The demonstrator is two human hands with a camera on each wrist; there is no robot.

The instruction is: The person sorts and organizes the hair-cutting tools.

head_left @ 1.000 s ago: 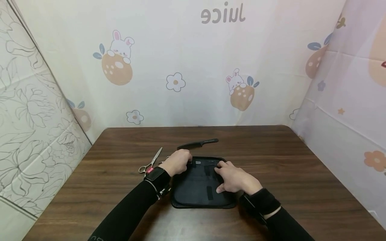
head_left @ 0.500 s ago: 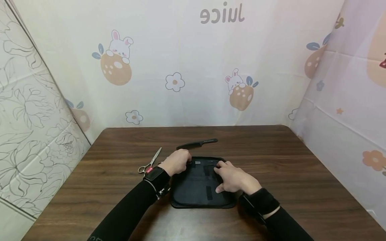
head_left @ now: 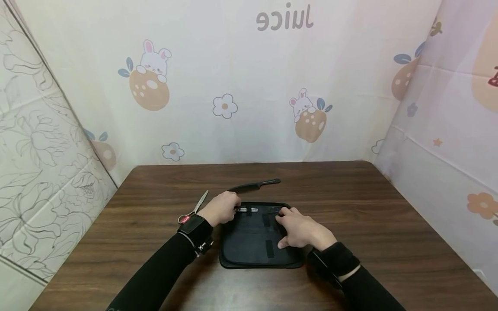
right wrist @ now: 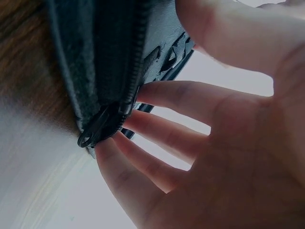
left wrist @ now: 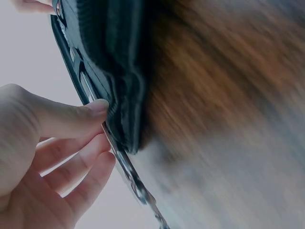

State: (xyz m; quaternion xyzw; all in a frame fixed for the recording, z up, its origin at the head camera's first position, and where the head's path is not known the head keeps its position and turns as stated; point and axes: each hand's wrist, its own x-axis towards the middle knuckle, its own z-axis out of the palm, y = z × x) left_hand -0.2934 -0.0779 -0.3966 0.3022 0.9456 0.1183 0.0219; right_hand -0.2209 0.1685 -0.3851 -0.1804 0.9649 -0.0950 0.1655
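Note:
A black zip case point(head_left: 256, 246) lies flat before me with its dark inner side up. At its far left corner my left hand point(head_left: 221, 208) pinches slim metal scissors point(head_left: 243, 210) between thumb and fingertips. One part of them runs under a black elastic loop point(left wrist: 77, 64) of the case; another sticks out past the fingers in the left wrist view. My right hand point(head_left: 305, 229) rests at the case's right side, its fairly straight fingers point(right wrist: 167, 136) touching the zipped edge beside a zip pull point(right wrist: 93, 126).
Another pair of scissors point(head_left: 200, 201) with a red tag lies on the brown wooden table point(head_left: 155, 242), left of the case and partly behind the left hand. A black comb point(head_left: 253, 185) lies beyond the case. A patterned curtain point(head_left: 233, 65) hangs behind the table.
My left hand has shifted a little to the left along the case's far edge, and more of the metal piece shows in the loop. The right hand and the case stay in place.

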